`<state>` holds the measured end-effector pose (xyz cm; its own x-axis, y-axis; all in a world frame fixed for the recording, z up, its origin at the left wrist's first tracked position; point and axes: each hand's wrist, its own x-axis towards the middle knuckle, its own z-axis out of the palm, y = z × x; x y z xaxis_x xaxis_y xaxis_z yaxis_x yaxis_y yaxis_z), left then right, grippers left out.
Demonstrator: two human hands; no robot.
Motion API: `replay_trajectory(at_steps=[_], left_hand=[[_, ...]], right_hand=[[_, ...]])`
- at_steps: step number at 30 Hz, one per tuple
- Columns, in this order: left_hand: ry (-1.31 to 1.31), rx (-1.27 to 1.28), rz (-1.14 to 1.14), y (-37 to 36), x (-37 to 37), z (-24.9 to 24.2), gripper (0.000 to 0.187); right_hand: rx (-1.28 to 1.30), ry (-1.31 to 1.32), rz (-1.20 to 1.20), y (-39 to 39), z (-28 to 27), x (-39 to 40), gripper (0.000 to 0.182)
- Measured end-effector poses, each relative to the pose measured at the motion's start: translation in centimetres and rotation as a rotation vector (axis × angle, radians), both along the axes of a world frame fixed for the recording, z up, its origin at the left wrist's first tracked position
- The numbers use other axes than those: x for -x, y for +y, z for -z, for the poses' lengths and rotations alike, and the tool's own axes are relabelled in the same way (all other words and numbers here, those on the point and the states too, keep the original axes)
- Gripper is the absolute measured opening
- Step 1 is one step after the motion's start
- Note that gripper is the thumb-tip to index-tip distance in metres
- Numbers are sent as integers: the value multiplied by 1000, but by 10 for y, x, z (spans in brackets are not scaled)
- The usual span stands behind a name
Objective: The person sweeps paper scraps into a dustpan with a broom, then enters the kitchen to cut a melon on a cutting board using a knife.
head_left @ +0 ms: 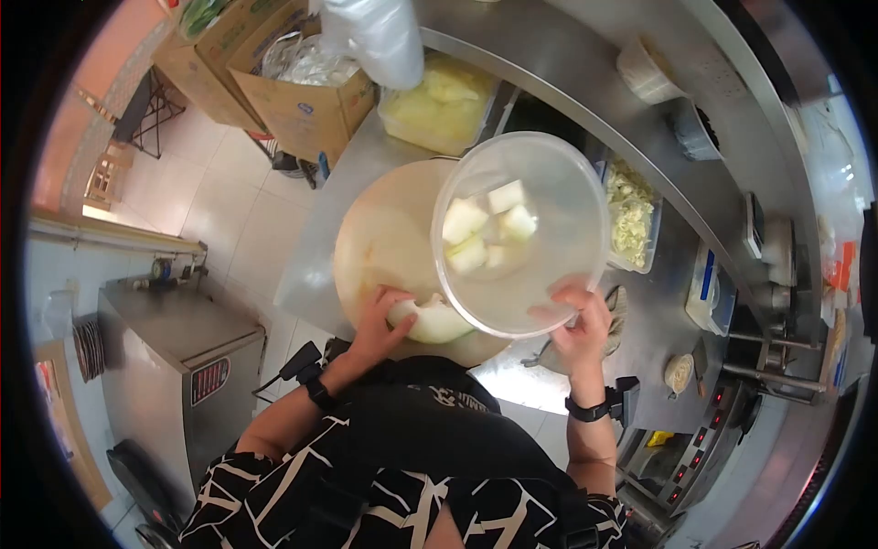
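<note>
A clear round plastic tub (558,293) holds several pale green-white chunks (465,220). My right hand (582,325) grips the near right side of its rim, fingers closed round it. The tub partly covers a round cutting board (380,220). A larger piece of pale melon-like vegetable (437,324) lies at the near edge of the board. My left hand (377,325) is on the left end of this piece, its thumb and fingers closed on it.
Behind the board stands a container of yellowish pieces (437,110). To the right is a container of chopped cabbage-like pieces (631,220), with a grey cloth (615,320) nearer. Cardboard boxes (306,114) stand at the back left. A steel shelf (585,101) overhangs the counter.
</note>
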<state>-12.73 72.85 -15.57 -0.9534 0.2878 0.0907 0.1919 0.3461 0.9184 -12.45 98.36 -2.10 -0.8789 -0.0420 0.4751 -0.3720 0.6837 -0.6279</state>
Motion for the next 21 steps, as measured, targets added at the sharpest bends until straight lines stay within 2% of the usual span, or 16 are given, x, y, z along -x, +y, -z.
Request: replay_trajectory(at_steps=[1, 3, 4, 5, 7, 8, 10, 11, 13, 15, 18, 20, 21], left_hand=[[-4, 6, -12, -4, -5, 3, 22], [-305, -206, 194, -12, -12, 7, 21], [-167, -86, 225, -19, -9, 2, 21], [-162, -84, 214, -24, 0, 14, 21], [-377, -368, -258, -33, 22, 48, 30], [-301, -473, -238, -36, 38, 35, 36], [-224, -579, -220, -40, 72, 17, 43], [-295, -671, -188, -39, 88, 15, 47], [-365, -765, -155, -35, 106, 4, 51], [-424, -536, 36, -30, 112, -10, 56], [-360, -448, 16, -19, 113, 2, 56], [-365, -503, 59, -18, 116, 2, 56], [-365, -561, 102, -18, 118, -1, 56]], right_hand=[[6, -4, -12, -7, 11, -4, 26], [453, -286, 2, -25, 35, -11, 25], [593, -341, -51, -36, 39, -8, 20], [594, -339, -63, -46, 45, -5, 20], [1043, -637, -119, -59, 65, -3, 10], [1042, -639, -122, -62, 76, -1, 10], [1467, -910, -220, -67, 97, 4, 30], [1464, -911, -222, -70, 106, 6, 30], [1751, -1168, -121, -73, 117, 11, 45], [1820, -1197, -139, -73, 112, 17, 46], [1944, -1271, -151, -72, 109, 21, 48], [1987, -1303, -148, -65, 108, 23, 48], [2076, -1304, -161, -62, 107, 22, 42]])
